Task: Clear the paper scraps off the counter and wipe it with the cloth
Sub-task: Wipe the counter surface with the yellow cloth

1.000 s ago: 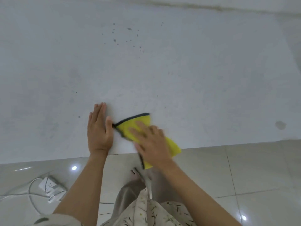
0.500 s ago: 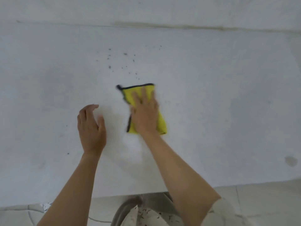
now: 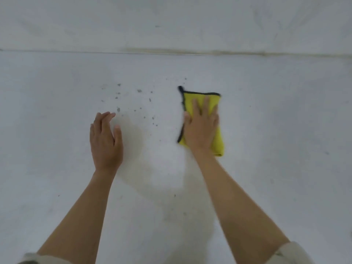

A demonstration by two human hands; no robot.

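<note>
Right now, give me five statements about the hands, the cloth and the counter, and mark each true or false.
1. The right hand presses flat on the yellow cloth. True.
2. The left hand grips a second cloth. False: it holds nothing, fingers straight above the counter.
3. Small dark specks lie on the counter between the two hands. True.
4. The cloth covers the specks. False: it lies to their right, apart from most of them.
5. The cloth is red with a white edge. False: it is yellow with a dark edge.
</note>
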